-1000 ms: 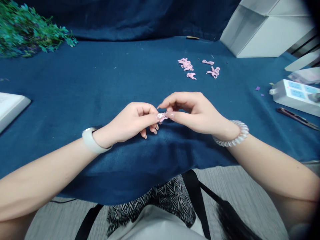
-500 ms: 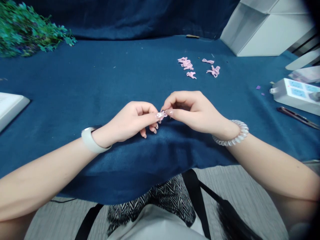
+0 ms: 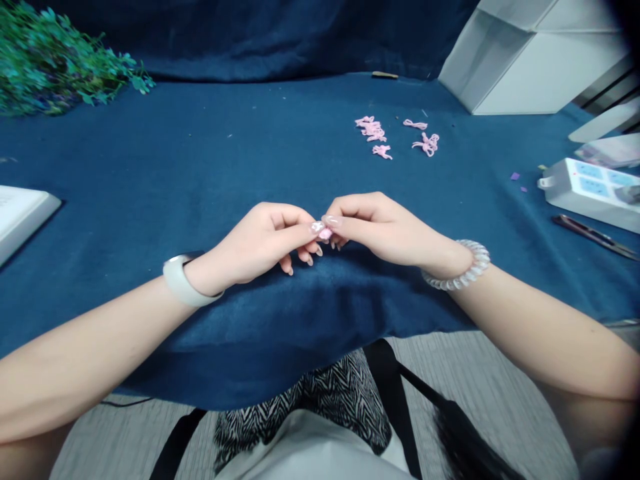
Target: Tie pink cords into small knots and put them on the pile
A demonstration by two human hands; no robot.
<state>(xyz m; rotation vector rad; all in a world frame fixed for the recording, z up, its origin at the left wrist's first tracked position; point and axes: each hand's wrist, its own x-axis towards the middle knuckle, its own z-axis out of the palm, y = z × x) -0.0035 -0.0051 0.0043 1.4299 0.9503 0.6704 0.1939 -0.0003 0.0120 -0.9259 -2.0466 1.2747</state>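
Note:
Between my fingertips, above the front edge of the blue cloth, is a small piece of pink cord, mostly covered by thumbs and fingers. My left hand pinches it from the left, thumb on top, the lower fingers loosely curled. From the right, my right hand pinches the same cord, its thumb tip touching the left one. Farther back on the cloth lie several knotted pink cord pieces, with a looped piece and a larger knotted one to their right.
A white power strip and a dark slim tool lie at the right. Behind them stands a white box. Green foliage fills the back left corner, and a white block-like object sits at the left edge.
My right hand has shifted slightly, its knuckles lower and its thumb closer against my left thumb. The left hand has stayed almost still, and the pink cord remains pinched between them.

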